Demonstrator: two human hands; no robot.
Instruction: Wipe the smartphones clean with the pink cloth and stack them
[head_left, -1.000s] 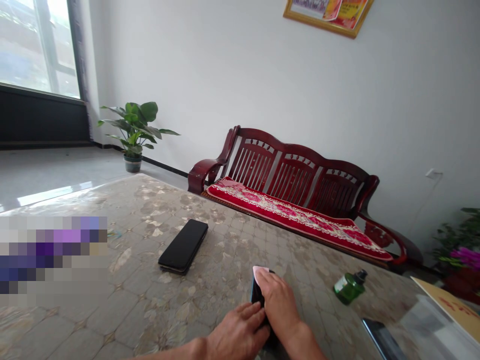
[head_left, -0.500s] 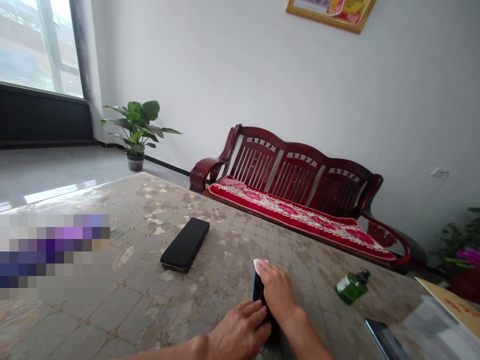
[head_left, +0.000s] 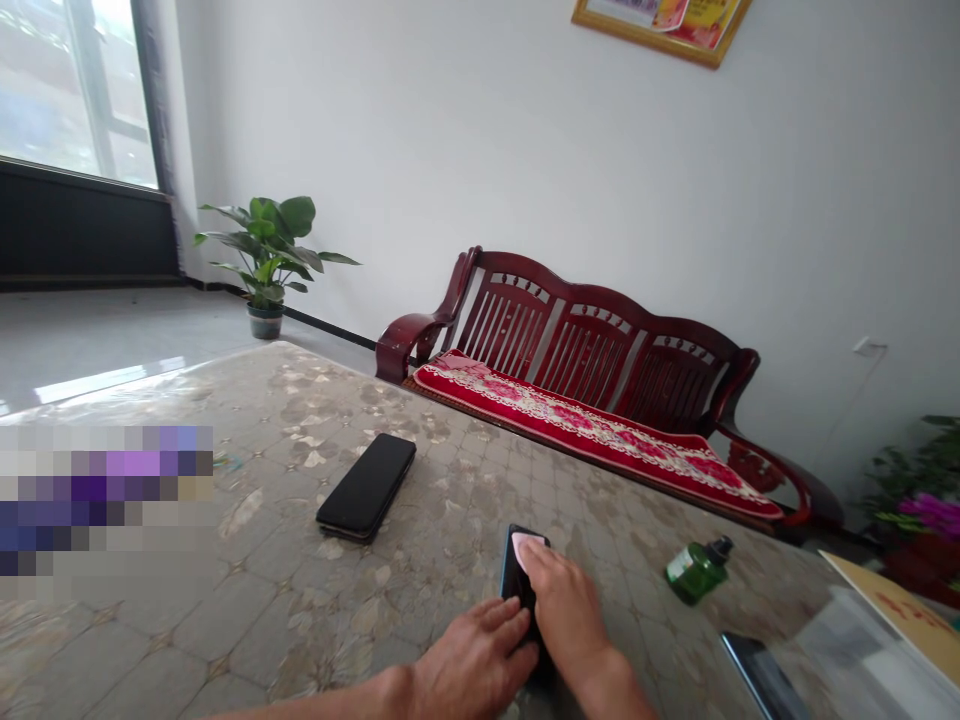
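A dark phone [head_left: 513, 578] lies on the patterned table [head_left: 300, 600], partly covered by both hands. My left hand [head_left: 474, 655] rests across its lower part, fingers bent over the phone and its edge. On the upper part, my right hand [head_left: 564, 605] presses a small pale pink cloth [head_left: 526, 543] against the screen, fingers together. Left of the hands, another black phone [head_left: 367, 487] lies flat. A green bottle with a black cap [head_left: 696, 572] and a third phone [head_left: 757, 672] are to the right of my right hand.
A cream sheet or folder [head_left: 900, 615] with clear plastic lies at the table's right edge. Blurred pixel blocks cover something at the left. Behind the table stand a red wooden bench [head_left: 585, 330] with a red floral cover and a potted plant [head_left: 266, 255].
My right hand and the pink cloth have moved slightly down the phone, so its top edge now shows. My left hand stays on the lower part. The view has shifted a little.
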